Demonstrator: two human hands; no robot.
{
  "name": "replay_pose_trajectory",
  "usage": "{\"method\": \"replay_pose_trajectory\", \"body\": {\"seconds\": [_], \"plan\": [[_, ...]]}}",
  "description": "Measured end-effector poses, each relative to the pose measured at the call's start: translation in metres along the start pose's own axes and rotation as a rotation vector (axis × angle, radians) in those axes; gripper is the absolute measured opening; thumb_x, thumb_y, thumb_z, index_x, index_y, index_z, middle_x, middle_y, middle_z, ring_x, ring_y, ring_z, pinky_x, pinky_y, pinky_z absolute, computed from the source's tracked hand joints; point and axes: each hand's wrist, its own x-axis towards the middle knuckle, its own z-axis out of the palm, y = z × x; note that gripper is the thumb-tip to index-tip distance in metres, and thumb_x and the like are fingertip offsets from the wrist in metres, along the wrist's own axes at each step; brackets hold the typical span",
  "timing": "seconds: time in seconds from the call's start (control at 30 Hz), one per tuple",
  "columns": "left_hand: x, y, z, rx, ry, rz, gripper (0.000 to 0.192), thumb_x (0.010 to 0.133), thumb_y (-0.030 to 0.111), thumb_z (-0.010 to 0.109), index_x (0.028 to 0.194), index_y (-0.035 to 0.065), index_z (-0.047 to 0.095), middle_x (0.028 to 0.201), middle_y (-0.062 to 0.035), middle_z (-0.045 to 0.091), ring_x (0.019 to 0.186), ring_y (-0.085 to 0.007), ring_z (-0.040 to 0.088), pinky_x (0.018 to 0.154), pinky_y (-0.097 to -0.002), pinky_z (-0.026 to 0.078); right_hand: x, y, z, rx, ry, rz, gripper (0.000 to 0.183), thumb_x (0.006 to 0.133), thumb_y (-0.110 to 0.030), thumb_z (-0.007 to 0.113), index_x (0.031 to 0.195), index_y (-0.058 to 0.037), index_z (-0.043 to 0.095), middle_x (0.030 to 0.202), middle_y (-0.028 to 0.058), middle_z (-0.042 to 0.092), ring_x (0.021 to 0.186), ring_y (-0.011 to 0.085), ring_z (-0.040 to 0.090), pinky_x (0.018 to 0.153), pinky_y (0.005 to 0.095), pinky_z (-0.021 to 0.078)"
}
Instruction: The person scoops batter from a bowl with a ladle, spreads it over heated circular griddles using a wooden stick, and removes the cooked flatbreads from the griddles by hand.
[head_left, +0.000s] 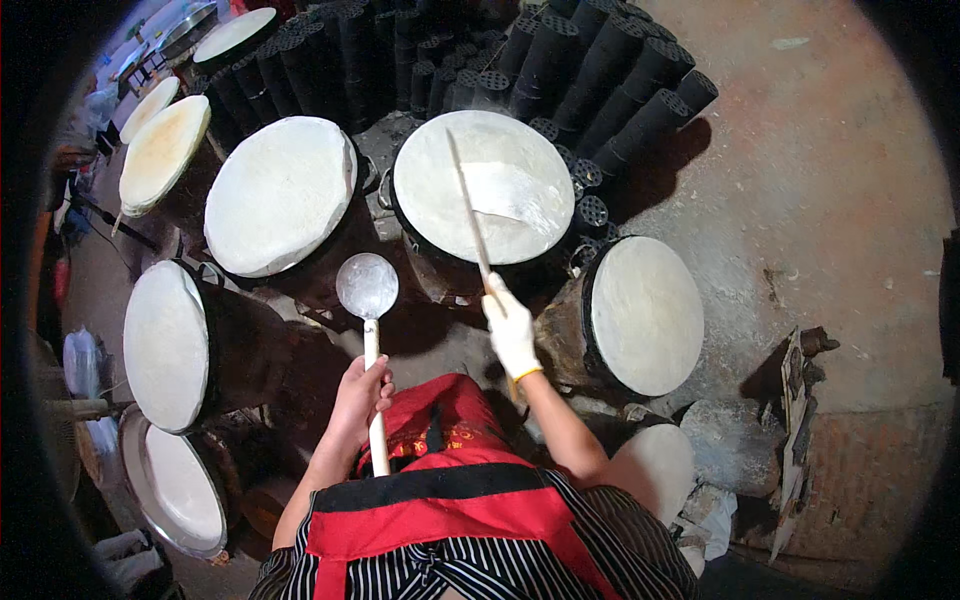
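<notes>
My bare left hand grips the white handle of a metal ladle, its round bowl pointing away from me. On my right hand is a white work glove, closed around a long thin wooden stick. The stick reaches across a round griddle straight ahead, coated with a pale sheet of batter. A brighter, wet-looking band of batter lies right of the stick. Whether the stick touches the sheet, I cannot tell. Left of it stands another griddle with a white sheet, its edge lifting at the right.
Several more white-covered griddles curve around me, including one at the right and one at the left. A metal basin holds white liquid at lower left. Stacked honeycomb coal briquettes rise behind the griddles. Jagged boards stand at lower right.
</notes>
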Motion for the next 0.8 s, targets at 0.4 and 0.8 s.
{"method": "replay_pose_trajectory", "body": {"seconds": [0.4, 0.8], "plan": [[0.093, 0.053, 0.030, 0.419, -0.111, 0.171, 0.018, 0.097, 0.021, 0.052, 0.088, 0.0069, 0.045, 0.065, -0.0004, 0.043, 0.049, -0.0111, 0.042, 0.042, -0.0267, 0.034, -0.076, -0.021, -0.054, -0.029, -0.178, 0.088, 0.041, 0.095, -0.013, 0.055, 0.134, 0.0005, 0.050, 0.136, 0.0164, 0.054, 0.127, 0.0210, 0.050, 0.106, 0.0293, 0.0358], [0.194, 0.065, 0.128, 0.190, -0.137, 0.167, 0.008, 0.091, 0.004, 0.040, 0.090, -0.0033, 0.044, 0.068, -0.0043, 0.046, 0.047, -0.0122, 0.043, 0.040, -0.0246, 0.039, -0.062, -0.043, 0.027, 0.856, -0.126, 0.740, 0.041, 0.095, -0.027, 0.060, 0.135, -0.0224, 0.055, 0.049, -0.0052, 0.040, 0.032, 0.0064, 0.033, 0.030, 0.0252, 0.0249]]}}
